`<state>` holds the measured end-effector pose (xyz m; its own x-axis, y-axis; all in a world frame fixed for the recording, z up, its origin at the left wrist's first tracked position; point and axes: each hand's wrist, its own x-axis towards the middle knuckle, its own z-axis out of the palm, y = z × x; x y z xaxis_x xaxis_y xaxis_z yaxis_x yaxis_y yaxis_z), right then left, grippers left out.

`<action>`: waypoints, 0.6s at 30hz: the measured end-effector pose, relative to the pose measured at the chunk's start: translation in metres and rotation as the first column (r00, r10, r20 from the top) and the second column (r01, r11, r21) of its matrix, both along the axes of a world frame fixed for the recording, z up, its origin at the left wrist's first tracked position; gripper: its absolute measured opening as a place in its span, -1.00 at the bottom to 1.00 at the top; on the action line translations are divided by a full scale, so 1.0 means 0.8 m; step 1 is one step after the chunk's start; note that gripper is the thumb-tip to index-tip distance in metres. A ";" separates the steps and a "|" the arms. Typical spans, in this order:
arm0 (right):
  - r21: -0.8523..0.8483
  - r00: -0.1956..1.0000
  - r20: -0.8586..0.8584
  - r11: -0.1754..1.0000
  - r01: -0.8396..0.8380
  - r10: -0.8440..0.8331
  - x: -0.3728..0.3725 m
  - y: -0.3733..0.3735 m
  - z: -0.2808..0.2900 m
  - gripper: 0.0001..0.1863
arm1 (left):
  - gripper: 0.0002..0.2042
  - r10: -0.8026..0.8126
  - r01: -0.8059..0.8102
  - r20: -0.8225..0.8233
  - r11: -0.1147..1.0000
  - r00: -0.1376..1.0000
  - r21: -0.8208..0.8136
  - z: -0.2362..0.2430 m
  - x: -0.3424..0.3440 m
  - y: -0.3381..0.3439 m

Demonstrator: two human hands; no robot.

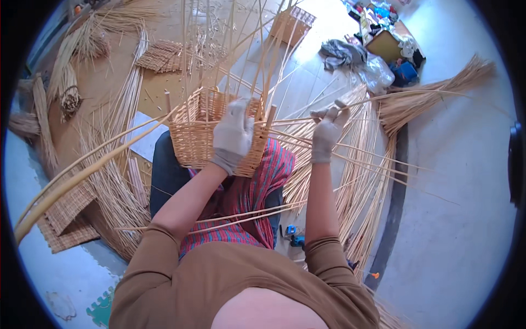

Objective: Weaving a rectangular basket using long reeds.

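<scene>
A half-woven wicker basket (186,140) rests on my lap, with long upright stakes (189,49) rising from its far side. My left hand (233,134), in a pale glove, is closed at the basket's near right upper edge; the fingertips are partly hidden. To the right, my gloved right hand (330,129) is raised and apart from the basket. Its fingers pinch a thin wicker strand (405,95) that trails off to the right. Other loose strands run from the basket's right side below that hand. A thick curved cane (82,172) sticks out leftward from the basket.
Several bundles of wicker (361,181) lie on the floor to the right, with a sheaf (438,98) beyond. Woven panels (68,211) lie at left. A small box-shaped basket (290,26) and a crate of odds and ends (386,44) stand at the back.
</scene>
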<state>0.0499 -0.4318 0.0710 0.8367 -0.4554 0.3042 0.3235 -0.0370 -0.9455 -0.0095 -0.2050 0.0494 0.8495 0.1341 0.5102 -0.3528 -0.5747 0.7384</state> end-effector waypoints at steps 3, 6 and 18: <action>0.019 0.998 0.055 0.999 -0.039 0.037 -0.012 -0.002 -0.013 -0.78 | -0.14 -0.162 0.124 0.085 0.932 0.983 0.341 0.005 -0.010 -0.021; 0.055 0.995 -0.097 0.998 0.024 -0.019 -0.002 -0.033 -0.048 -0.78 | -0.09 -0.246 0.256 -0.079 0.870 0.966 0.421 -0.017 -0.003 -0.031; -0.388 0.746 0.022 0.693 -0.607 0.666 -0.147 0.170 0.010 -0.53 | -0.33 -0.202 0.212 -0.071 0.880 0.977 0.424 -0.026 -0.006 -0.019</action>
